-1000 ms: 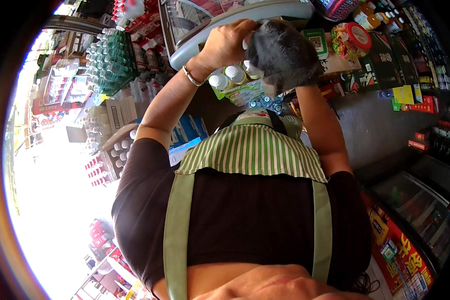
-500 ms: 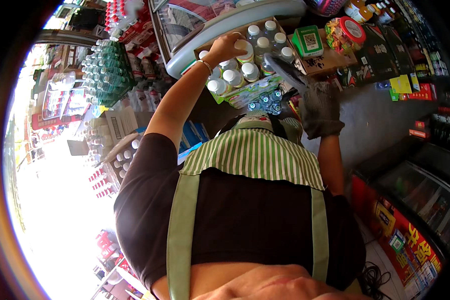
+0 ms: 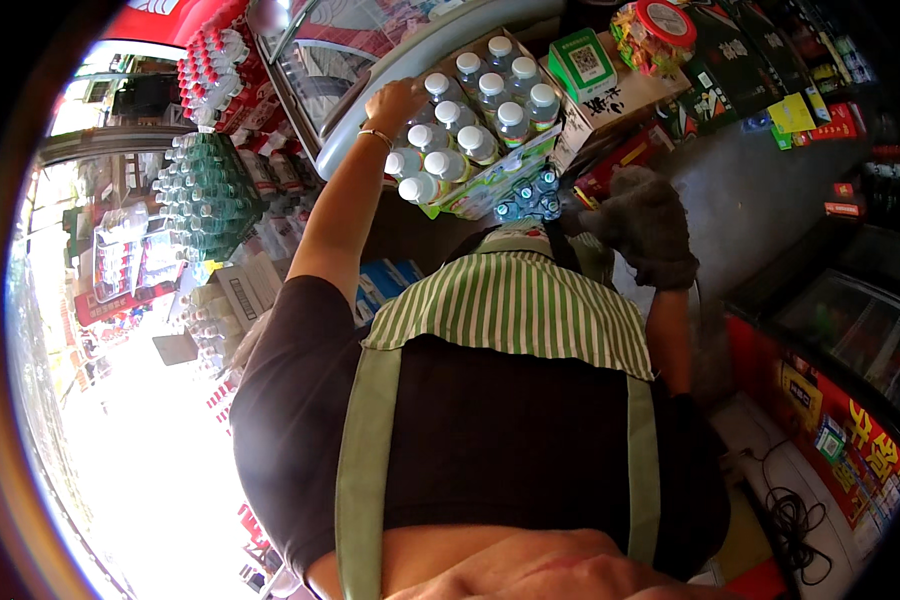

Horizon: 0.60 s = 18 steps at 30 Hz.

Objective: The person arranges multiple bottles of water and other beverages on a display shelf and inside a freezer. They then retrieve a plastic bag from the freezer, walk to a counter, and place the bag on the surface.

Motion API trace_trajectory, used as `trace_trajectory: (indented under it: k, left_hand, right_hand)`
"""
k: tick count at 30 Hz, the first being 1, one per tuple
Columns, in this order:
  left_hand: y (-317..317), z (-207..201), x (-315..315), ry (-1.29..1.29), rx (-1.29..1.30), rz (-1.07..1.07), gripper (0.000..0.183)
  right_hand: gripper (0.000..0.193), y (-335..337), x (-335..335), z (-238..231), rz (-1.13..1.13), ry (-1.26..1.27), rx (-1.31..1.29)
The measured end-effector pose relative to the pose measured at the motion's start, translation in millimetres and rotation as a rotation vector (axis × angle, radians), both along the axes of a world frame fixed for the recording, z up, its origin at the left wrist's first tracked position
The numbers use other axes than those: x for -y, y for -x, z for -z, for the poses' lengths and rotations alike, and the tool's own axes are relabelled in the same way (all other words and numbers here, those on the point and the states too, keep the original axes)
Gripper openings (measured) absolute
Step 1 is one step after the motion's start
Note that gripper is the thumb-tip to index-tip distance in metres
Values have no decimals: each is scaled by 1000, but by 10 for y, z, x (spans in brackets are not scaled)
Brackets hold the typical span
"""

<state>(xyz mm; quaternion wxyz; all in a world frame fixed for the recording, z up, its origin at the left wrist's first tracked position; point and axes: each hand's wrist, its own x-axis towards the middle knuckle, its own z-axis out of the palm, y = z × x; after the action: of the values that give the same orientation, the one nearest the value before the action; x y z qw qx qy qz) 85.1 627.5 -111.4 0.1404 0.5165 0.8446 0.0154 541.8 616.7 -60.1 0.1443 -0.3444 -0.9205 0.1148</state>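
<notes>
My bare left hand (image 3: 394, 102), a bracelet at the wrist, is at the far left corner of an open carton (image 3: 515, 160) of bottles. Its fingers bend down and the bottles partly hide them; what they grip is out of sight. Several clear bottles with white caps (image 3: 476, 142) stand upright in rows inside the carton. My right hand (image 3: 648, 228) wears a dark grey work glove and hangs to the right of the carton, apart from it. The glove looks closed, but whatever it holds blends into the dark fabric.
Right of the carton, a green code stand (image 3: 582, 64) and a red-lidded candy jar (image 3: 654, 36) rest on boxes. A glass-topped freezer (image 3: 350, 60) lies behind. Shrink-wrapped small bottles (image 3: 530, 198) sit below the carton. A black cable (image 3: 800, 535) coils at lower right.
My left hand has left a bottle's cap and moved left to the carton's corner. My right hand has drawn back from the bottles; the dark oblong thing at its fingers no longer shows.
</notes>
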Motion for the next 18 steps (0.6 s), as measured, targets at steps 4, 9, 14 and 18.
trace_trajectory:
  k: [4,9,14,18]
  left_hand:
    - [55,305,92,89,-247,105,51]
    - [214,213,154,97,-128,118,60]
    - [-24,-644,495,-188,-62,-12,52]
    - [-283,-1423,788,-552,165,31,46]
  right_hand:
    - [42,117,-36,-119,-65,66,-97]
    - [45,231,-51,-228,-152,96,-152]
    - [48,583,-86,-381,-288,50,-244]
    - [51,1283,-67,-554,-394,-36,-408]
